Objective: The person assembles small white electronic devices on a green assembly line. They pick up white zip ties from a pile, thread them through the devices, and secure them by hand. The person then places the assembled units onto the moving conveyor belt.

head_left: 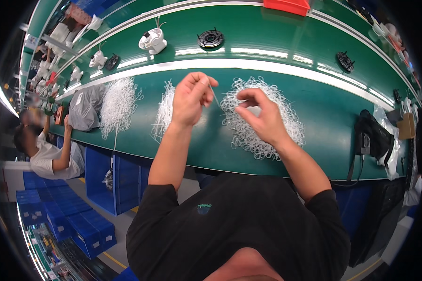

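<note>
Thin strip [215,97] btwn L fingers [204,86]

No text is legible; white labels [96,244] on the blue boxes [86,224]: too small to read; shirt emblem [204,209]: indistinct.

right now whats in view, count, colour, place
workbench: one, green, middle
right strand pile: one, white, right of centre
left strand pile: one, white, workbench left
straight strands: several, white, between piles
thin strand: one, pale, centre
crumpled bag: one, grey, left
moulded units: several, white, upper left
round parts: several, black, upper strip
tray: one, red, top
strapped bag: one, black, workbench right
bins: several, blue, lower left
co-worker: at least one, white top, left
shirt: one, black, bottom centre
left hand: one, bare, centre, pinching thin strand
right hand: one, bare, above right strand pile, open
</note>
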A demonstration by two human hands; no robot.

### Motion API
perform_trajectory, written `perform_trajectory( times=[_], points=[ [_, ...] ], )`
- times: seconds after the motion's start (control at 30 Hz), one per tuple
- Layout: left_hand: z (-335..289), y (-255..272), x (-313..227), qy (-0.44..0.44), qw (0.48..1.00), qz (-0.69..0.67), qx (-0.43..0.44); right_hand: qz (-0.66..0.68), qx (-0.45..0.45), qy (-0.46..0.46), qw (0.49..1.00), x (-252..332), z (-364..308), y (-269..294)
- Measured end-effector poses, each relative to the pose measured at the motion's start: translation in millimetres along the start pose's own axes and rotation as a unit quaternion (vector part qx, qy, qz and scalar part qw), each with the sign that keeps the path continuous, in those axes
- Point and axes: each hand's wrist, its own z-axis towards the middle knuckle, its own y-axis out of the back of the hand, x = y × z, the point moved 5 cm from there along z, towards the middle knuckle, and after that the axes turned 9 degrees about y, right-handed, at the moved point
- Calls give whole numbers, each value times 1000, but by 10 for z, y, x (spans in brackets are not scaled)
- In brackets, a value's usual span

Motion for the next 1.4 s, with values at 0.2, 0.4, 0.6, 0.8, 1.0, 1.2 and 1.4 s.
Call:
perform_trajectory(
  times=[0.2, 0.4, 0.6, 0.8, 1.0, 1.2, 1.4],
  points=[
    [-134, -360, 309, 19, 988, -132, 73, 10, -15, 33, 999, -37, -34, -19],
    [-196, -464, 515, 34, 993, -99, 59, -3, -95, 67, 993, 27, 1, 109],
    [-206, -476, 589, 35, 992, -119, 21, -42, -91, 102, 990, 46, 6, 85],
    [-186, -399, 566, 25, 991, -128, 12, -90, -44, 94, 991, 55, 1, 41],
    [-185, -394, 575, 24, 991, -130, 16, -92, -45, 101, 990, 37, -6, 34],
    [-192, -374, 581, 4, 999, -39, -3, -86, -37, 82, 992, 11, -10, 40],
    [-225, -415, 579, -17, 996, 92, -4, -64, -44, 48, 996, -20, -19, 38]
  ],
)
